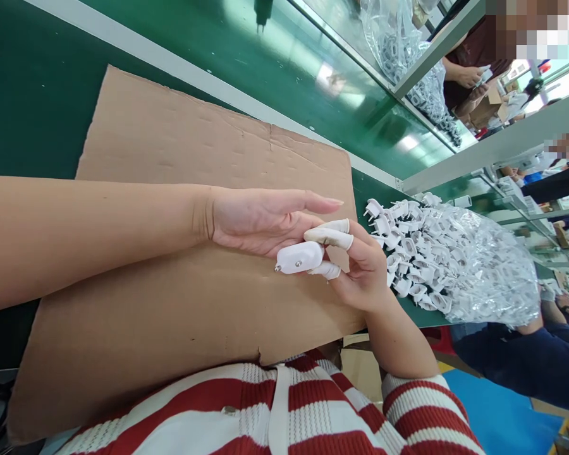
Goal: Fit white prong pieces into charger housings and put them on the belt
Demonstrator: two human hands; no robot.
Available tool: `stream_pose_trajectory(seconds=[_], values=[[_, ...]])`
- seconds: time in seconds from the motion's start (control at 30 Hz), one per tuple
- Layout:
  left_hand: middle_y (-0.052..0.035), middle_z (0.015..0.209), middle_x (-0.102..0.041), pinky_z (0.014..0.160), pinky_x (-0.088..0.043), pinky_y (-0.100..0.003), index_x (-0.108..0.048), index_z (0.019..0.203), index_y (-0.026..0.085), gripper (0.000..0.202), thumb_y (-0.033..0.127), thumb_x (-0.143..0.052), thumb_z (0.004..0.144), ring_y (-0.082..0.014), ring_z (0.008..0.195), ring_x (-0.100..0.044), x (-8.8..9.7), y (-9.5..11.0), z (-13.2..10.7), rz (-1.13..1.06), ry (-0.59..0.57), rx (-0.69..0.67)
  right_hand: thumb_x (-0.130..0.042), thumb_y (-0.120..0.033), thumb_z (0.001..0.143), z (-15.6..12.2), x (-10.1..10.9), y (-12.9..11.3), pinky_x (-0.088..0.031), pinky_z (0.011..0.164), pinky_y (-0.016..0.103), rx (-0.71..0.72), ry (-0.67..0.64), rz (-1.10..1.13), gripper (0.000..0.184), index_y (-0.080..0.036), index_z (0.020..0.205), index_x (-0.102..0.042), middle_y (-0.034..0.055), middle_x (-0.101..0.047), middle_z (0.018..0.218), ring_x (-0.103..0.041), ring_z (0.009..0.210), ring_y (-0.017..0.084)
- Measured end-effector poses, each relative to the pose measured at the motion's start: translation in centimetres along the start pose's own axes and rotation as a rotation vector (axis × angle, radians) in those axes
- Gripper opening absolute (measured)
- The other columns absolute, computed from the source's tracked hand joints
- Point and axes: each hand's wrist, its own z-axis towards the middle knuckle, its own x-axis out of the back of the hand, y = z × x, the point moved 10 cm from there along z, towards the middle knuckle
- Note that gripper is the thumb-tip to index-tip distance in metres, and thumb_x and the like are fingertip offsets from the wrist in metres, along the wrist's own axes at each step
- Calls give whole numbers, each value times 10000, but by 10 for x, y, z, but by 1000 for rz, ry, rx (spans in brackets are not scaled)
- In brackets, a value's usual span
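Observation:
My right hand (365, 272) wears white finger cots on its thumb and fingers and pinches a small white plug housing (298, 258) with a metal tip at its left end. My left hand (260, 218) reaches in from the left with its fingers stretched out flat, just above and behind the housing, touching my right fingertips. It holds nothing. Both hands hover over a brown cardboard sheet (171, 189). A pile of white plug parts (408, 246) lies just right of my right hand.
The cardboard lies on a green conveyor belt (289, 69) with grey rails. Clear plastic bags of parts (493, 278) sit to the right and further up the line. Other people's hands (471, 79) work at the far right. A blue-sleeved arm (526, 360) is nearby.

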Motion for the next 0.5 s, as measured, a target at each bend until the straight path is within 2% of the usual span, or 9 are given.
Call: stream_pose_trajectory(seconds=[0.2, 0.3, 0.5], values=[[-53, 898, -638, 887, -542, -308, -744, 987, 224, 372, 542, -554, 955, -256, 947, -609, -2, -3, -1, -26, -32, 25, -696, -371, 1007, -2, -1, 3, -640, 774, 360, -38, -29, -60, 278, -263, 1261, -725, 69, -724, 1058, -724, 887, 201], [-50, 917, -635, 919, -539, -313, -730, 1021, 221, 399, 553, -517, 958, -257, 958, -601, -7, -3, -1, -23, -77, 29, -705, -324, 998, -3, -1, 3, -628, 774, 361, -30, -32, -33, 281, -262, 1272, -722, 66, -713, 1063, -713, 878, 197], [-33, 838, -602, 902, -537, -306, -734, 1037, 227, 390, 537, -510, 963, -250, 912, -591, -9, 0, -1, -13, -110, 7, -713, -253, 982, -3, -1, 1, -630, 805, 364, -6, -32, -25, 335, -296, 1314, -712, 68, -724, 1137, -726, 940, 207]])
